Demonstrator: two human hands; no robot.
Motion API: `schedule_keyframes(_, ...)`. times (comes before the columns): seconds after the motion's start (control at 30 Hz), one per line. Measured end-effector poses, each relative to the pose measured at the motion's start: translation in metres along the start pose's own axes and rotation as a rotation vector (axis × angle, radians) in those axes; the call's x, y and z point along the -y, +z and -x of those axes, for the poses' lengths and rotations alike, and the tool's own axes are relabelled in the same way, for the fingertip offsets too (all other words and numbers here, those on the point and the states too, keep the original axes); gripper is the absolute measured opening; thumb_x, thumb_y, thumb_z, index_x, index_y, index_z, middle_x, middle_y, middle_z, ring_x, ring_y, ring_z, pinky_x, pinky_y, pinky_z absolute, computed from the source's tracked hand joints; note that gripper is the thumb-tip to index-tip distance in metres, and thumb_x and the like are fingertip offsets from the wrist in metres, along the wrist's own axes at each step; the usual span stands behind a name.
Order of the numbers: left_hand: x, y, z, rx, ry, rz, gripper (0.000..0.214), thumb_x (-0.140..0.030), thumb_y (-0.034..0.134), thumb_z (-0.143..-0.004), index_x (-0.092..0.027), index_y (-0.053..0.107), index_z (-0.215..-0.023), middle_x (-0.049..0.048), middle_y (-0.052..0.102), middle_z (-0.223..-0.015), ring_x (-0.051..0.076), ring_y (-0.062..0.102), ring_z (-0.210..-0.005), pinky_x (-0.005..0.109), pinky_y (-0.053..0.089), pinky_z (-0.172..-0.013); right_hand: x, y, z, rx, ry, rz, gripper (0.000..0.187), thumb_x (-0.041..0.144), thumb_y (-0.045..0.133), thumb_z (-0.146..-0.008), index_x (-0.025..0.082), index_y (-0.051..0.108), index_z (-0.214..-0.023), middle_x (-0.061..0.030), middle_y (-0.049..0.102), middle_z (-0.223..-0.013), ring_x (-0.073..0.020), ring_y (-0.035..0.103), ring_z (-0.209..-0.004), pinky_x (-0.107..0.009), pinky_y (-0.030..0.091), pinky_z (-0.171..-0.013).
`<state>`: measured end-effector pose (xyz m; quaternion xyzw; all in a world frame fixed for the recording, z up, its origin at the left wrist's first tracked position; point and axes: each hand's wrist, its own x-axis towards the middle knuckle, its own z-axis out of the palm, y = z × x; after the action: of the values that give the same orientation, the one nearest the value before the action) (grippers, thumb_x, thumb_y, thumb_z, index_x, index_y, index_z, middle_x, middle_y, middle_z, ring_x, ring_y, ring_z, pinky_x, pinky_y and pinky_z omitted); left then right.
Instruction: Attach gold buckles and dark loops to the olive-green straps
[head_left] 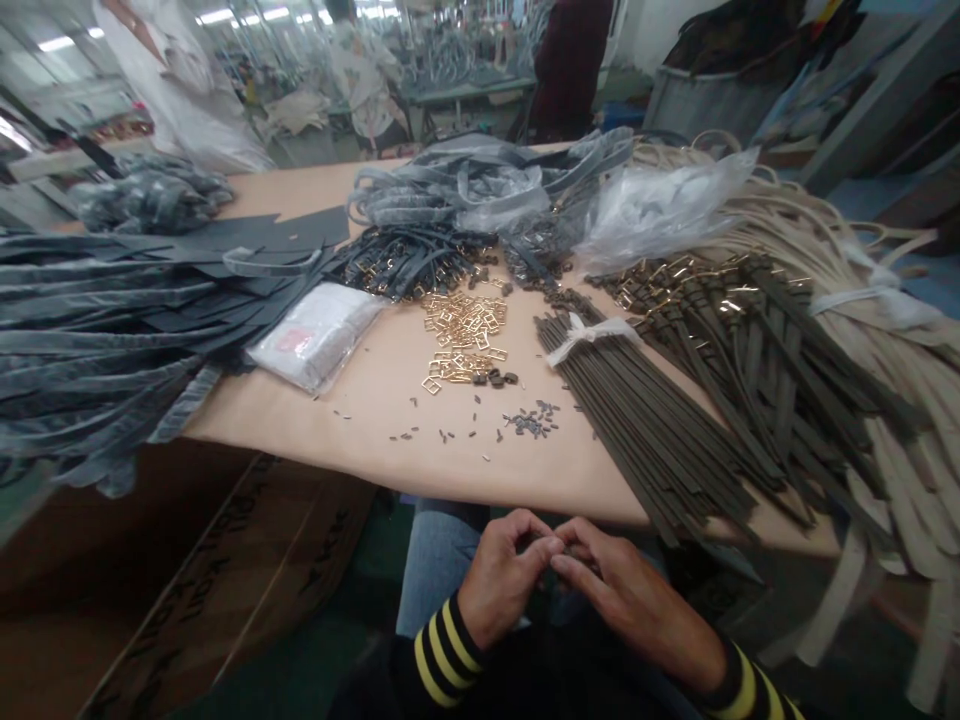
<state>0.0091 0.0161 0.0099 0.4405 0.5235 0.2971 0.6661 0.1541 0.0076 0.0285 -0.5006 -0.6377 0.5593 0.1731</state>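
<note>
Both hands meet below the table's near edge, over my lap. My left hand (504, 575) is curled, its fingertips pinched against those of my right hand (626, 590), which is also closed in a pinch. Whatever sits between the fingertips is too small to make out. On the tan table (375, 420) just ahead lie a heap of gold buckles (465, 335), several small dark pins (529, 422) scattered loose, and a tied bundle of dark brown straps (652, 430).
Grey straps (97, 330) pile up on the left, a white plastic packet (319, 335) lies beside them, and cream straps (885, 330) hang off the right. Clear bags (660, 205) sit at the back. A cardboard box (187, 590) stands below left. People stand beyond the table.
</note>
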Motion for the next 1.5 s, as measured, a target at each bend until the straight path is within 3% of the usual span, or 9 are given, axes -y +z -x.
schedule_keyframes(0.1,-0.003,-0.008,-0.001,-0.075,0.007,-0.025,0.024,-0.036,0.053,-0.069,-0.013,0.048,-0.063,-0.0055,0.043,-0.044,0.006,0.038,-0.039,0.018,0.031,-0.041,0.002,-0.003,-0.004,-0.024,0.023,0.042,0.02,0.029,0.035,-0.083,0.017,0.048,-0.074,-0.0014,0.059,-0.063,-0.0132,0.055,-0.059,-0.023,0.039,-0.056)
schedule_keyframes(0.27,-0.025,-0.034,-0.013,-0.02,0.114,-0.258,0.022,-0.034,0.048,-0.075,-0.014,0.051,-0.067,-0.0024,0.049,-0.052,0.008,0.045,-0.047,0.02,0.037,-0.047,0.005,-0.013,-0.016,-0.078,0.015,0.065,0.015,0.025,0.038,-0.079,0.018,0.049,-0.073,-0.0008,0.058,-0.064,-0.0127,0.052,-0.06,-0.022,0.037,-0.055)
schedule_keyframes(0.43,-0.062,-0.095,-0.055,-0.422,0.555,-0.926,0.02,-0.021,0.045,-0.077,-0.014,0.056,-0.091,0.0089,0.058,-0.088,0.018,0.053,-0.08,0.032,0.043,-0.076,0.002,-0.022,-0.031,-0.133,0.072,0.001,0.019,0.03,0.035,-0.08,0.017,0.048,-0.073,-0.0001,0.055,-0.062,-0.01,0.045,-0.05,-0.021,0.033,-0.046)
schedule_keyframes(0.57,-0.074,-0.138,-0.091,-0.397,0.501,-1.244,0.019,-0.019,0.044,-0.077,-0.013,0.06,-0.084,0.011,0.058,-0.091,0.021,0.052,-0.087,0.036,0.041,-0.081,-0.001,-0.023,-0.036,-0.122,0.104,-0.074,0.021,0.033,0.035,-0.079,0.017,0.047,-0.075,0.0004,0.052,-0.06,-0.0084,0.041,-0.044,-0.02,0.03,-0.042)
schedule_keyframes(0.7,-0.076,-0.149,-0.105,-0.359,0.439,-1.235,0.018,-0.024,0.047,-0.076,-0.015,0.061,-0.079,0.0065,0.055,-0.081,0.017,0.054,-0.075,0.03,0.044,-0.072,0.001,-0.025,-0.038,-0.108,0.136,-0.104,0.02,0.033,0.036,-0.079,0.016,0.047,-0.074,0.0016,0.05,-0.058,-0.008,0.04,-0.043,-0.02,0.031,-0.042)
schedule_keyframes(1.07,-0.097,-0.15,-0.116,-0.125,0.242,-1.3,0.005,-0.014,0.048,-0.065,-0.016,0.05,-0.061,0.0002,0.049,-0.059,0.012,0.046,-0.053,0.023,0.036,-0.052,-0.002,-0.025,-0.039,-0.143,0.074,-0.156,0.018,0.03,0.038,-0.08,0.016,0.047,-0.074,0.0,0.055,-0.063,-0.0069,0.04,-0.043,-0.02,0.033,-0.042)
schedule_keyframes(1.2,-0.101,-0.14,-0.104,-0.116,0.217,-1.281,0.011,-0.016,0.049,-0.064,-0.017,0.043,-0.054,-0.0031,0.045,-0.048,0.009,0.041,-0.044,0.021,0.031,-0.044,-0.004,-0.027,-0.038,-0.19,0.042,-0.122,0.015,0.028,0.039,-0.08,0.016,0.047,-0.075,-0.0001,0.055,-0.063,-0.0091,0.045,-0.049,-0.021,0.035,-0.047)
schedule_keyframes(1.3,-0.094,-0.115,-0.078,-0.062,0.199,-1.042,0.01,-0.022,0.046,-0.071,-0.017,0.042,-0.063,-0.0047,0.045,-0.047,0.007,0.041,-0.042,0.019,0.031,-0.041,-0.001,-0.03,-0.035,-0.22,-0.003,-0.019,0.014,0.028,0.043,-0.078,0.016,0.049,-0.073,0.0009,0.052,-0.062,-0.0114,0.048,-0.058,-0.022,0.037,-0.055)
schedule_keyframes(1.5,-0.052,-0.033,-0.026,0.314,-0.015,-0.21,0.017,-0.032,0.05,-0.073,-0.016,0.043,-0.072,-0.0067,0.045,-0.047,0.005,0.042,-0.038,0.015,0.035,-0.035,0.004,-0.031,-0.018,-0.156,-0.041,-0.039,0.019,0.031,0.046,-0.078,0.014,0.054,-0.075,0.0002,0.055,-0.066,-0.0121,0.05,-0.065,-0.022,0.038,-0.061)
